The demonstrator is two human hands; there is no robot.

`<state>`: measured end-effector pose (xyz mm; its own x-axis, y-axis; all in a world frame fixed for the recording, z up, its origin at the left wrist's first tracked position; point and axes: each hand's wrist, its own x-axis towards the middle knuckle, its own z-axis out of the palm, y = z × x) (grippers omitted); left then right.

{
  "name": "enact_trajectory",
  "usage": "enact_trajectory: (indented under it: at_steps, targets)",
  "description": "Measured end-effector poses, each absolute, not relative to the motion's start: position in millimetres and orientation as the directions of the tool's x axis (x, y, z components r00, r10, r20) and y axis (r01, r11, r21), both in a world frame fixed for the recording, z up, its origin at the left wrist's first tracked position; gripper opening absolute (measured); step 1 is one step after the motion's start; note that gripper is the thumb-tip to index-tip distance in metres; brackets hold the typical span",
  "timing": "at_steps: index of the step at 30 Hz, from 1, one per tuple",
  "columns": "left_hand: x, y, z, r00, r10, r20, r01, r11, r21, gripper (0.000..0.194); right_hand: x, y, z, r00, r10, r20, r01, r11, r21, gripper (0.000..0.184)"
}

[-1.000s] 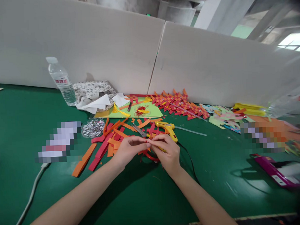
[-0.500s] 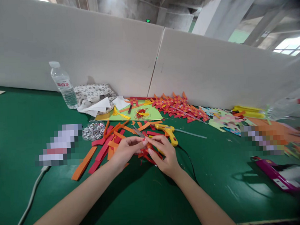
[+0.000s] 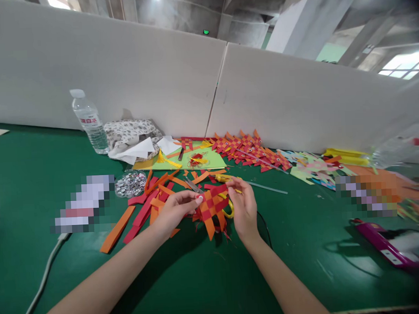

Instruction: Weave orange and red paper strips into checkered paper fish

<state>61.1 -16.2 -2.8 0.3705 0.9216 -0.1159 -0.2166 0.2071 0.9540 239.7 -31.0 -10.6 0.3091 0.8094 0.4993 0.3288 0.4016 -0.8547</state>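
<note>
Between my hands is a woven paper fish point(image 3: 211, 204) in a red and orange check, its strip ends hanging down. My left hand point(image 3: 180, 207) pinches its left corner, where a small white round piece shows by the thumb. The fingers of my right hand point(image 3: 244, 206) are closed on its upper right edge. Behind the fish lie scissors point(image 3: 194, 184), mostly covered, and a yellow glue gun point(image 3: 223, 178), partly hidden by my right hand. Loose red and orange paper strips point(image 3: 144, 217) lie to the left of my left hand.
A bag of googly eyes point(image 3: 130, 184) lies left of the strips. Several woven fish point(image 3: 251, 150) are piled by the partition. A water bottle point(image 3: 90, 123) stands at the back left. A purple power strip point(image 3: 387, 244) lies at the right, with a blurred-out object above it.
The woven fish has turned flat toward me, so its check now shows. My right hand has moved up and right to its edge; my left hand has stayed nearly still.
</note>
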Motion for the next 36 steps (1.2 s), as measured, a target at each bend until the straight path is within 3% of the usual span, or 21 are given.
enact_trajectory:
  at_steps: [4,9,12,15,18,23,28,34,36]
  targets:
    - [59,-18,4,0.355,0.929,-0.107,-0.181,0.181,0.967,0.024,242,-30,-5,0.254,0.875,0.411,0.237,0.356,-0.904,0.032]
    - [44,-14,11,0.279,0.960,0.032,0.049,-0.047,0.998,0.021,240,-40,-1,-0.058,0.965,0.258,0.202,0.264,-0.943,0.033]
    - [29,2,9,0.252,0.962,0.101,0.093,-0.128,0.987,0.019,237,-47,1,-0.191,0.961,0.200,0.195,0.237,-0.952,0.040]
    - [17,32,10,0.194,0.968,0.156,0.122,-0.182,0.976,0.018,235,-48,2,-0.201,0.960,0.194,0.192,0.233,-0.953,0.042]
    - [13,73,21,0.147,0.985,0.088,0.196,-0.116,0.974,0.018,236,-45,2,-0.139,0.967,0.214,0.155,0.235,-0.959,0.040]
    - [16,149,32,0.041,0.990,0.133,0.343,-0.139,0.929,0.022,237,-42,-1,-0.099,0.976,0.195,0.126,0.207,-0.970,0.037]
    - [15,174,20,0.094,0.958,0.272,0.563,-0.277,0.779,0.032,234,-40,-3,-0.076,0.991,0.113,0.205,0.126,-0.971,0.036]
    - [-3,119,21,0.504,0.814,0.287,0.595,-0.569,0.568,0.019,231,-40,-1,0.000,0.996,0.094,0.265,0.091,-0.960,0.031]
    - [-14,101,24,0.647,0.704,0.293,0.628,-0.710,0.318,0.019,231,-41,-1,0.000,0.995,0.102,0.294,0.097,-0.951,0.031]
